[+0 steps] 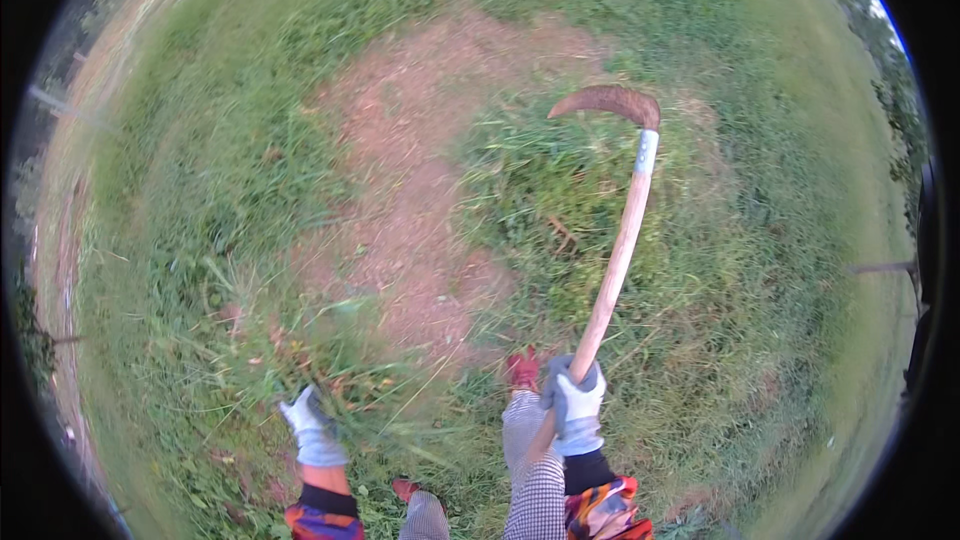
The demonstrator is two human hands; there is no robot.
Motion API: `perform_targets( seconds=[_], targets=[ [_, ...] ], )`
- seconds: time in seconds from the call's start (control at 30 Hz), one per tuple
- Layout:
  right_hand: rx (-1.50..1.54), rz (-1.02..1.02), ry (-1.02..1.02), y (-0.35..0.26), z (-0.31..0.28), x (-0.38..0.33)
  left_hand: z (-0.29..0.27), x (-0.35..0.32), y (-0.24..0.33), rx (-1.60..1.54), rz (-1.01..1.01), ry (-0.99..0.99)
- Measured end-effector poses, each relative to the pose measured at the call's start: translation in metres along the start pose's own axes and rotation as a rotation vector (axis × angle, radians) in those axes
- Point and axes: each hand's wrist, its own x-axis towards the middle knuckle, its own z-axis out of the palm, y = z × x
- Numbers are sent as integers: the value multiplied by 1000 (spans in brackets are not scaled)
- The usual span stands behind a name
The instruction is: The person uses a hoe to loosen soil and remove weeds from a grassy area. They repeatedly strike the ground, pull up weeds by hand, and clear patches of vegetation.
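Note:
My right hand [577,405], in a white and grey glove, is closed round the long wooden handle of a sickle [618,260]. The sickle's rusty curved blade [612,100] points left, above a mound of green grass. A bluish collar joins the blade to the handle, whose lower end passes behind my hand along my leg. At the lower left my left hand [312,428], gloved alike, grips a loose bunch of long grass [375,375] that spreads to the right and is smeared by motion. The fingers of that hand are partly hidden by the stems.
A bare brown patch of soil [420,170] with dry bits runs up the middle, with green grass and weeds round it. Beside the soil lies a heap of grass [550,180]. My red shoes [522,368] stand among the grass. A thin post [880,268] shows at the right rim.

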Motion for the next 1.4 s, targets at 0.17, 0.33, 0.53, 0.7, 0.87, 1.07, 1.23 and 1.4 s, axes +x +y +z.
perform_targets(
  seconds=[0.17,0.33,0.53,0.7,0.87,1.07,1.23,1.4],
  targets=[
    [5,-50,169,-88,-57,35,173,-12,-62,105,-193,-326],
    [-51,-55,336,-151,-111,58,311,-113,-48,643,-434,-566],
    [-20,1,402,-160,-156,67,236,-172,-54,746,-622,-1171],
    [34,138,498,-158,-164,66,85,-108,-23,1164,-295,-700],
    [71,145,504,-145,-171,77,-46,-79,64,1232,-672,-317],
    [207,171,590,-140,-134,79,-103,-62,131,1849,-225,-878],
    [239,158,653,-133,-113,60,-81,-26,149,1895,-188,-889],
    [182,142,813,-132,-91,21,-48,55,172,1904,-170,-926]
  ],
)
